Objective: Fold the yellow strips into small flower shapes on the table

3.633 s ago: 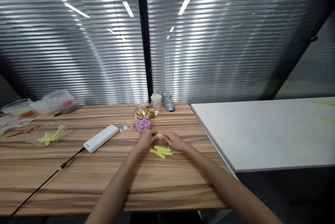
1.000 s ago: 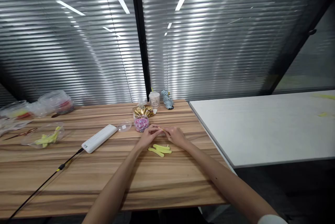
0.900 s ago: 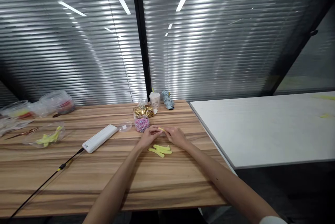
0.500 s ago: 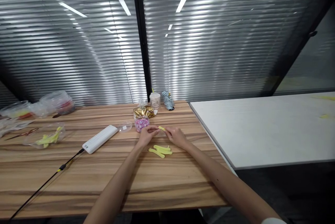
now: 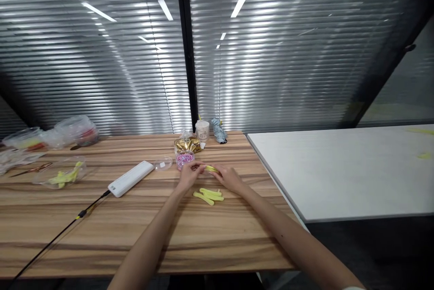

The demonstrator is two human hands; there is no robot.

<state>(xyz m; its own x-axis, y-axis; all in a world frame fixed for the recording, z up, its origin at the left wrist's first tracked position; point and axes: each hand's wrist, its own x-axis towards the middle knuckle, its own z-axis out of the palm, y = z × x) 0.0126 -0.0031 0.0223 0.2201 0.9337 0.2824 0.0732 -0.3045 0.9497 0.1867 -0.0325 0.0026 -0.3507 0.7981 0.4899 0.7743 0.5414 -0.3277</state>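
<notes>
Yellow piece [image 5: 211,168] shifted slightly away from the loose strips [image 5: 208,196]

Handling seemed under way rather than finished: one piece was being worked, while several strips lay on the worktop [image 5: 217,238], apart from both hands; whether any were done could not be told. The piece spanned the gap between the two grips: the left hand [image 5: 190,175] pinched its left end, and the right hand's [image 5: 229,178] closed fingers held its right.

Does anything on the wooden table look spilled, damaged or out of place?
Nothing looks clearly spilled or damaged. Slightly untidy: the yellow strips lie at uneven angles, and a clear lid lies beside the jar.
</notes>
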